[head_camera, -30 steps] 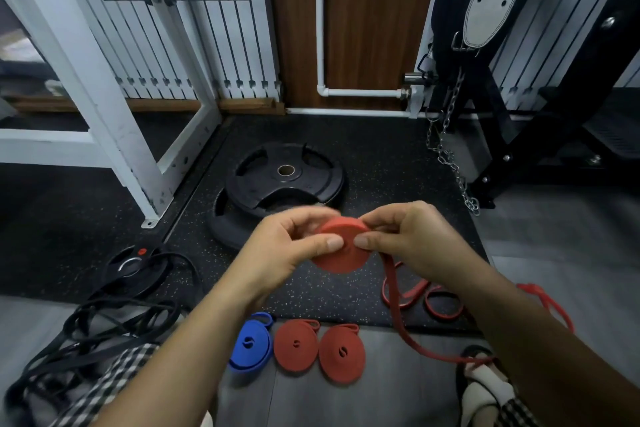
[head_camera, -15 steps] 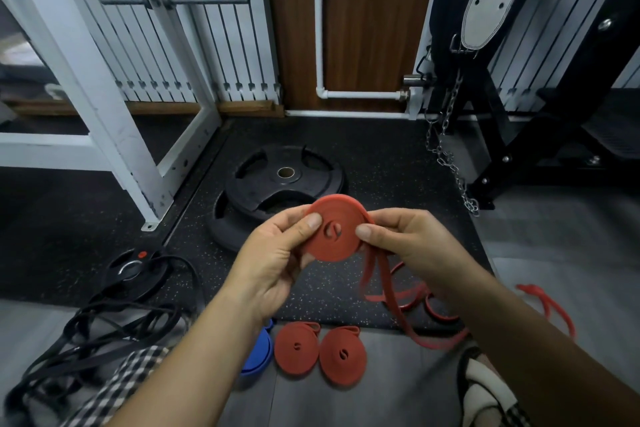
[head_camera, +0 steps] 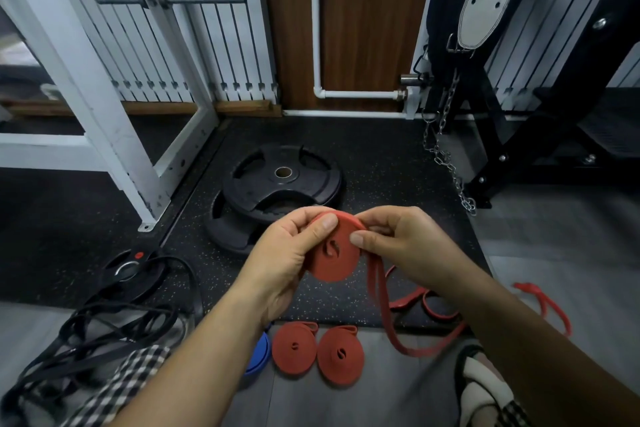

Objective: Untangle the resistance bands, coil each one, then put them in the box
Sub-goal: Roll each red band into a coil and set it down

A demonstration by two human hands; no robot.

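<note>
A tangle of black bands (head_camera: 86,333) lies on the floor at left, a blue coil (head_camera: 259,354) and two red coils (head_camera: 317,352) at our knees. Above them our left hand (head_camera: 287,260) pinches a half-wound red coil (head_camera: 334,253), thumb on its face; our right hand (head_camera: 401,246) pinches the rim, feeding the tail (head_camera: 384,315) that trails to the floor. No box shows. We judge the rubber light, soft and springy, apt to unwind, so best held flat across its faces. Loose red bands (head_camera: 543,302) wait at right.
</note>
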